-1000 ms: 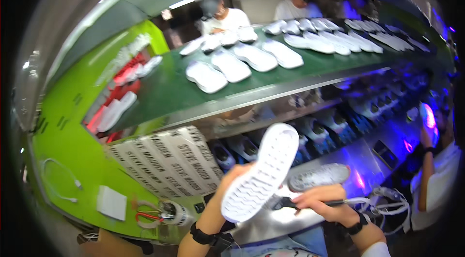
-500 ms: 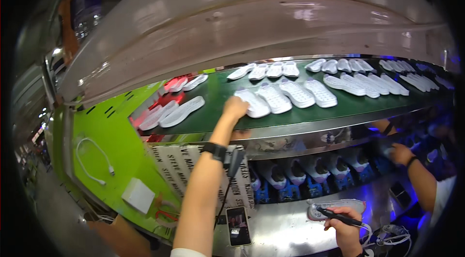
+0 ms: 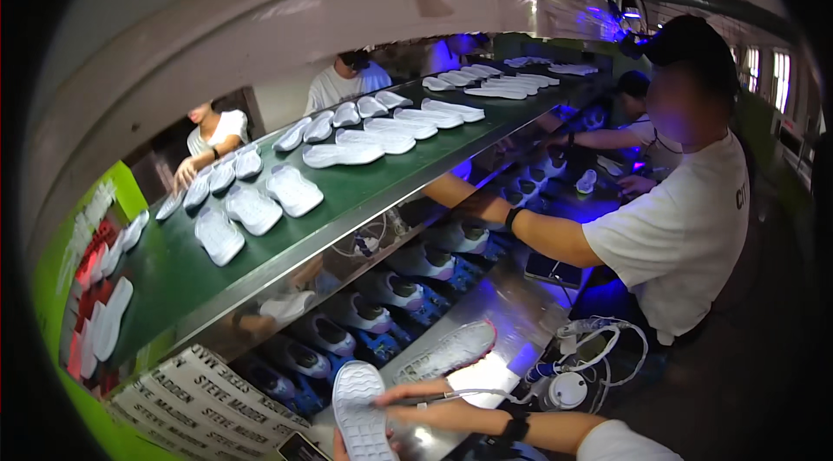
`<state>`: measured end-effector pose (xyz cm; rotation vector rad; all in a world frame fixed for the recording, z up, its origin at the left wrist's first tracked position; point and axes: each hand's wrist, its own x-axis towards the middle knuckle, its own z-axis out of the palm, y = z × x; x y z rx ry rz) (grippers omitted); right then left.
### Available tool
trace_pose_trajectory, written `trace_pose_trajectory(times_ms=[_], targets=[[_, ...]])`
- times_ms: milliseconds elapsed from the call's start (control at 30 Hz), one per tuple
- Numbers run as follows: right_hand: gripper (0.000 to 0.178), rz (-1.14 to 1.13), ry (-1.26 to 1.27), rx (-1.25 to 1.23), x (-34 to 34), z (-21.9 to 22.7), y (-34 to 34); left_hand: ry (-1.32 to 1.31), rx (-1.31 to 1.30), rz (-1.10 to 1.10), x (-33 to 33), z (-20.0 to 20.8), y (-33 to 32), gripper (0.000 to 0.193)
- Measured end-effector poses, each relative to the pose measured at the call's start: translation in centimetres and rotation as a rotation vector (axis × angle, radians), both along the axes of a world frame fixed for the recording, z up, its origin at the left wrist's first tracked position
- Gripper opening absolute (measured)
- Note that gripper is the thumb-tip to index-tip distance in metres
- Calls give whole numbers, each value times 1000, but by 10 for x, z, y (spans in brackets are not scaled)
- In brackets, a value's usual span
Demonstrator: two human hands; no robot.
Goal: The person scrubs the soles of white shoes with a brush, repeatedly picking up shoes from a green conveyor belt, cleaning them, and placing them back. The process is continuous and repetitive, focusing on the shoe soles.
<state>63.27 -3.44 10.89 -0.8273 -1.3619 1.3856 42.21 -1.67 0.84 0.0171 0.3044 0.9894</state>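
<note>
A white shoe sole [image 3: 361, 409] is held tilted at the lower middle, its patterned face toward me. My left hand [image 3: 339, 445] grips it from behind near the bottom; only parts of the fingers show at its edges. At the sole's right edge my right hand [image 3: 434, 406] is closed round a thin dark pen-like tool [image 3: 401, 401], mostly hidden by the fingers, with a pale cable trailing from it. Another white sole [image 3: 447, 352] with a reddish rim lies on the shiny metal bench just beyond.
A green conveyor belt [image 3: 165, 305] carries rows of white soles. Below it stands a row of shoe uppers [image 3: 364, 313] on blue supports. A co-worker [image 3: 677, 227] reaches in at right, beside coiled cables [image 3: 607, 348]. A phone [image 3: 299, 448] lies near the printed board [image 3: 208, 405].
My left hand has come down from the belt with a white sole. The right hand and its tool have moved to that sole. My view has turned right.
</note>
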Motion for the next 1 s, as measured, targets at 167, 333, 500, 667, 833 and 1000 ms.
trace_pose_trajectory(times_ms=[167,333,500,667,833,1000], targets=[[31,176,-338,482,-17,-19,-26,-120,-155,101,-4,-27,-26,66],[26,45,-282,386,-27,-18,-23,147,65,173,1,-37,4,66],[27,379,-205,-13,-24,1,-14,-83,329,1,-14,13,14,66],[28,537,-362,102,-5,29,5,522,298,-323,-15,48,28,52],[22,652,-519,486,2,28,9,771,659,-747,4,44,63,32],[19,632,-637,716,27,34,14,957,677,-1066,-4,43,77,38]])
